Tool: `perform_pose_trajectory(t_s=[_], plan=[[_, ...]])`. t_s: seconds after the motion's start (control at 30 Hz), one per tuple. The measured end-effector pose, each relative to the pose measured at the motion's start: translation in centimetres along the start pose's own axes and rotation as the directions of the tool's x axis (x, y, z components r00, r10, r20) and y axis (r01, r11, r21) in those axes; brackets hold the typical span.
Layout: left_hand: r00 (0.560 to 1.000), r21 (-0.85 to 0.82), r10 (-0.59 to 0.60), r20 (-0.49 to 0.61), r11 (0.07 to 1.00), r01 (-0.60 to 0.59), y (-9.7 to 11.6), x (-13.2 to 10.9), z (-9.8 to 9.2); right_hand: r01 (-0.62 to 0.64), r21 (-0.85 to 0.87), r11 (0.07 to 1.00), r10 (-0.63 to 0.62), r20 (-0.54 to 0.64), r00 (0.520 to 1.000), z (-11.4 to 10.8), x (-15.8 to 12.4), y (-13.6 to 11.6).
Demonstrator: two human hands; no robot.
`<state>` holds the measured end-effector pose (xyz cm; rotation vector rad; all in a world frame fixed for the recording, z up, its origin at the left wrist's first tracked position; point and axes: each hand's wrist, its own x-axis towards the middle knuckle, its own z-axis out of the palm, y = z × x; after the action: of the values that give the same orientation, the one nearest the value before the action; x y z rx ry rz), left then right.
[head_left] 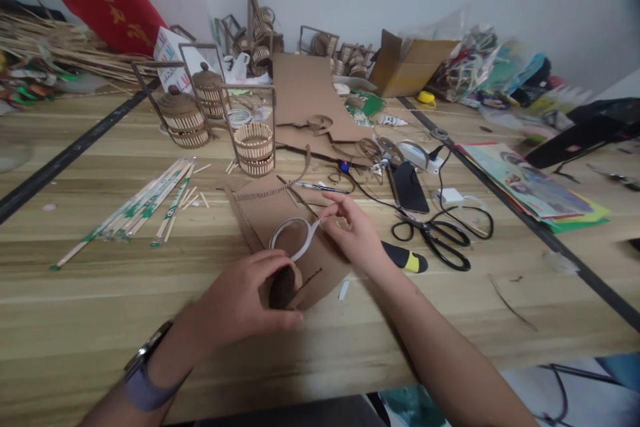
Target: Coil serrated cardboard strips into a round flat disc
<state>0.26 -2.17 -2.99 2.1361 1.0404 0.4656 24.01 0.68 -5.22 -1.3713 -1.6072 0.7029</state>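
My left hand (pixel 250 293) is curled around a small round brown cardboard piece (pixel 285 287), its dark hollow side facing me. Just beyond it is a ring of white tape (pixel 273 235), close to my left fingertips. Between thumb and forefinger, my right hand (pixel 355 230) pinches the tape's loose end, which stretches from the right of the ring. Both hands are over a flat cardboard sheet (pixel 260 213) on the wooden table (pixel 210 353). Whether my left fingers also touch the tape ring, I cannot make out.
Black scissors (pixel 440 237) and a black-and-yellow handle (pixel 413 259) lie right of my right hand, near a phone (pixel 409 185) and cable. Small lidded wooden buckets (pixel 183 120) and an unlidded one (pixel 254 147) stand behind. Bundled sticks (pixel 137 203) lie left; a cardboard box (pixel 410 67) stands at the back.
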Motion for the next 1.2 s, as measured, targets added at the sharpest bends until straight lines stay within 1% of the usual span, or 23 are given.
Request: perform_pose_trajectory(t_s=[0.13,0.23,0.3,0.37,0.4,0.47,0.5,0.53,0.6,0.63,0.7,0.77,0.9,1.0,1.13,1.2], plan=[[0.989,0.095,-0.056,-0.135,0.993,0.07,-0.4,0.1,0.3,0.036,0.01,0.999,-0.035,-0.078,0.996,-0.3,0.1,-0.3],[0.98,0.139,-0.051,-0.191,0.987,0.078,-0.6,0.2,0.6,0.008,0.004,1.0,-0.007,-0.12,0.993,-0.1,0.0,-0.2],[0.98,0.165,-0.032,-0.194,0.984,0.065,-0.6,0.3,0.8,-0.013,-0.001,1.0,0.013,-0.152,0.988,-0.1,0.0,0.0],[0.984,0.183,-0.014,-0.179,0.982,0.047,-0.5,0.3,1.0,0.007,-0.041,0.999,-0.015,-0.186,0.982,-0.1,0.0,0.2],[0.985,0.188,-0.007,-0.174,0.981,0.04,-0.5,0.3,1.0,0.032,-0.08,0.996,-0.047,-0.203,0.978,-0.2,0.0,0.3],[0.985,0.196,0.004,-0.173,0.98,0.03,-0.5,0.3,1.1,0.108,-0.192,0.976,-0.15,-0.222,0.963,-0.3,-0.1,0.3],[0.985,0.199,0.008,-0.172,0.98,0.027,-0.5,0.3,1.1,0.16,-0.255,0.954,-0.216,-0.21,0.954,-0.3,-0.2,0.2],[0.986,0.201,0.011,-0.168,0.979,0.024,-0.5,0.2,1.2,0.223,-0.313,0.923,-0.286,-0.173,0.942,-0.2,-0.4,0.1],[0.988,0.204,0.015,-0.153,0.979,0.017,-0.5,0.2,1.2,0.371,-0.393,0.841,-0.417,-0.035,0.908,0.0,-0.7,-0.1],[0.989,0.204,0.018,-0.143,0.979,0.011,-0.4,0.2,1.3,0.439,-0.409,0.8,-0.462,0.045,0.885,0.2,-0.8,-0.2],[0.992,0.199,0.025,-0.127,0.98,0.001,-0.4,0.2,1.3,0.527,-0.415,0.742,-0.51,0.16,0.845,0.6,-1.0,-0.3],[0.993,0.197,0.029,-0.11,0.98,-0.007,-0.2,0.2,1.3,0.55,-0.435,0.713,-0.517,0.204,0.832,0.9,-1.0,-0.3],[0.996,0.212,0.033,-0.079,0.977,-0.015,0.0,0.3,1.3,0.545,-0.504,0.67,-0.506,0.228,0.832,1.1,-1.0,0.0],[0.996,0.223,0.031,-0.079,0.975,-0.012,0.0,0.3,1.3,0.558,-0.541,0.629,-0.519,0.241,0.82,0.9,-0.9,0.2],[0.996,0.233,0.027,-0.091,0.972,-0.006,0.0,0.3,1.4,0.549,-0.539,0.639,-0.477,0.282,0.833,0.8,-0.8,0.4],[0.994,0.23,0.029,-0.101,0.973,-0.005,-0.1,0.3,1.4,0.524,-0.53,0.667,-0.457,0.265,0.849,0.9,-0.7,0.4]])
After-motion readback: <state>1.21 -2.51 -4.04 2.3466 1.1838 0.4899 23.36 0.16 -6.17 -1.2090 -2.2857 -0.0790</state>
